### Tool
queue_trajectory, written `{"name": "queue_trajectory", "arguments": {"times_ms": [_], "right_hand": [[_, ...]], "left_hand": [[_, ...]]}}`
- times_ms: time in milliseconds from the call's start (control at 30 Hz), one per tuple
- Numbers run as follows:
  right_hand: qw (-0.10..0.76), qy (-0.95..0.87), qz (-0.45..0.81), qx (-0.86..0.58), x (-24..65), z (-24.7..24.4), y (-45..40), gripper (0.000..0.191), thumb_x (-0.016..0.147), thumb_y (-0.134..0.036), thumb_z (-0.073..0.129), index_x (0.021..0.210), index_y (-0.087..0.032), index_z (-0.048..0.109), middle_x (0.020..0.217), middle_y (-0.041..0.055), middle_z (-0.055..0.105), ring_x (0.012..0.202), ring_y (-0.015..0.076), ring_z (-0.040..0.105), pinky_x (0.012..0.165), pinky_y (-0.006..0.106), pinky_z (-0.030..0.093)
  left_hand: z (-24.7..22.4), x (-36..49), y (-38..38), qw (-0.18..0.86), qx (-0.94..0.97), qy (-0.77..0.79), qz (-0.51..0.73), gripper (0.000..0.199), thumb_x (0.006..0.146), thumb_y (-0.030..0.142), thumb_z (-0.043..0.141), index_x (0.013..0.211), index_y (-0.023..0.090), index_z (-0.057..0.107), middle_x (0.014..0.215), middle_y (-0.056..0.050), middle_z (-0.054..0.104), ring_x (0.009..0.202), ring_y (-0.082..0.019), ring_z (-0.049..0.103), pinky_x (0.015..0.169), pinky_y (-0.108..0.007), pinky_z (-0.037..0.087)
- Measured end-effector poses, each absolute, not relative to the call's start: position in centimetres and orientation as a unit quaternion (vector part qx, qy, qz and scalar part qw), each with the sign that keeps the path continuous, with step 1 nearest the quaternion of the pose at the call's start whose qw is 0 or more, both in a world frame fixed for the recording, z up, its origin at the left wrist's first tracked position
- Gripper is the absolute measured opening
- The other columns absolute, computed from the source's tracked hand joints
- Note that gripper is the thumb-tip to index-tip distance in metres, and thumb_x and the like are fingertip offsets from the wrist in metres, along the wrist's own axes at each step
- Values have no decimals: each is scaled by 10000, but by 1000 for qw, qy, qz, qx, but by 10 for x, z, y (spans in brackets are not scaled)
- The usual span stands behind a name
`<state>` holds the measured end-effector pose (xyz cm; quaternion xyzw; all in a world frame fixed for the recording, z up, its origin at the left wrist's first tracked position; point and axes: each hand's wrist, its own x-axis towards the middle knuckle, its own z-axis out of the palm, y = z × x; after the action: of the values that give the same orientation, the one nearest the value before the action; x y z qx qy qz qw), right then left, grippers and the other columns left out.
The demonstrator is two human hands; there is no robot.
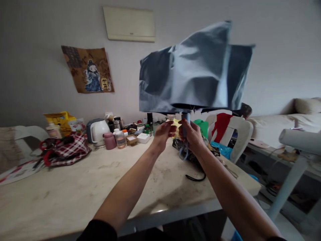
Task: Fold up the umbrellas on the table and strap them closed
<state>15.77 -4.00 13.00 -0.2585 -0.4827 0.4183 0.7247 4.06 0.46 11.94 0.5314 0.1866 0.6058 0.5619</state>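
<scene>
A blue-grey folding umbrella is held up over the table, its canopy loose and partly spread, handle downward. My right hand is wrapped round the handle, and a wrist strap dangles beneath it. Just left of the handle, my left hand is raised with fingers curved and apart, nothing visible in it. Behind and below my right hand lies a dark patterned cloth bundle with a black cord loop trailing onto the tabletop.
On the table, a white kettle, a pink jar, bottles and small boxes line the wall side. A checked bag lies left. White chairs stand at the right, one with a red cloth; a white cylindrical object is nearer.
</scene>
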Motion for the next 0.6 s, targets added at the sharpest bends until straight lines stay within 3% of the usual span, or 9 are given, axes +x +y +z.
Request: {"name": "queue_trajectory", "arguments": {"times_ms": [133, 300, 433, 600], "right_hand": [[631, -507, 533, -246, 155, 134, -48, 432, 701, -581, 685, 746, -182, 527, 481, -66, 430, 346, 56, 346, 312, 186, 267], [661, -467, 456, -370, 142, 118, -43, 325, 716, -446, 694, 754, -188, 501, 511, -44, 519, 337, 72, 414, 300, 187, 293], [666, -448, 475, -360, 133, 111, -45, 303, 770, -437, 647, 748, -184, 483, 498, -44, 517, 324, 61, 409, 306, 166, 278], [665, -441, 501, -335, 126, 131, -59, 173, 823, -324, 532, 746, -171, 507, 485, -18, 530, 341, 93, 462, 316, 181, 338]], "left_hand": [[130, 47, 8, 626, 496, 143, 584, 187, 805, 322, 709, 823, 138, 679, 681, -26, 663, 596, -120, 607, 563, -223, 437], [139, 55, 7, 726, 435, 181, 501, 253, 932, 235, 504, 748, 129, 642, 623, -48, 651, 467, -105, 535, 411, -205, 312], [142, 58, 2, 717, 409, 207, 525, 306, 941, 229, 468, 701, 140, 635, 626, -62, 657, 561, -135, 619, 445, -212, 370], [152, 59, -2, 665, 409, 193, 595, 158, 853, 195, 606, 706, 140, 625, 640, -54, 669, 666, -179, 666, 527, -236, 431]]}}
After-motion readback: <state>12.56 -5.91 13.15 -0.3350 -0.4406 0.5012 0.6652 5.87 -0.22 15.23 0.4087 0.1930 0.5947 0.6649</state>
